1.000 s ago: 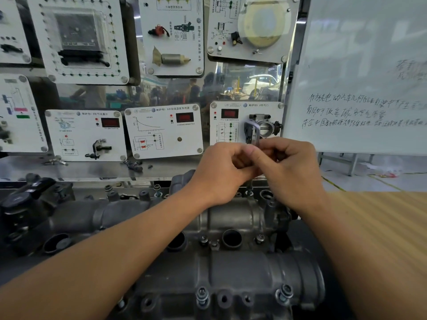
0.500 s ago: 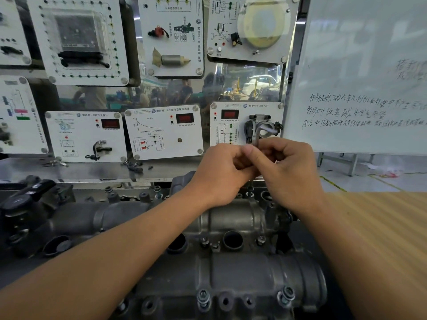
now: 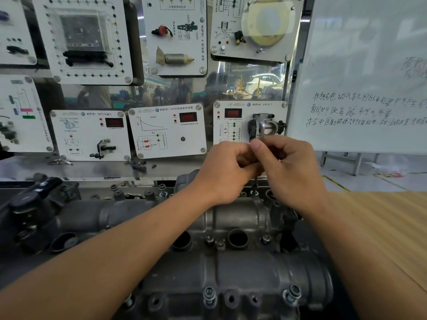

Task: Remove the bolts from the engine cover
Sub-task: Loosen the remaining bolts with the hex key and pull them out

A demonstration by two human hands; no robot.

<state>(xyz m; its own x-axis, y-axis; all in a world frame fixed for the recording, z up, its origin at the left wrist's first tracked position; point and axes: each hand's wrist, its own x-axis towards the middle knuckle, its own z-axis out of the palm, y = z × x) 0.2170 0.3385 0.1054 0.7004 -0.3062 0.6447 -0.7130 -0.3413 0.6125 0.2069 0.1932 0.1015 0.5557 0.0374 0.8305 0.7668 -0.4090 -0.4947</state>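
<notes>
On my screen both hands meet at the middle of the frame, over the far edge of the engine cover (image 3: pixel 233 215), which fills the lower half. The left hand (image 3: pixel 221 172) and the right hand (image 3: pixel 293 169) touch each other, fingers curled tight round the top of a thin metal key (image 3: pixel 254 181) (its upper end is buried in the fingers, so I cannot make out its shape). The key's shaft drops upright from between them to a bolt (image 3: pixel 254 193) on the cover's far edge. A second bolt (image 3: pixel 209 294) and a third bolt (image 3: pixel 292 294) sit in the cover's near edge, at the bottom of the frame. A whiteboard (image 3: pixel 369 65) takes the upper right, and a wooden tabletop (image 3: pixel 388 227) lies at the right.
</notes>
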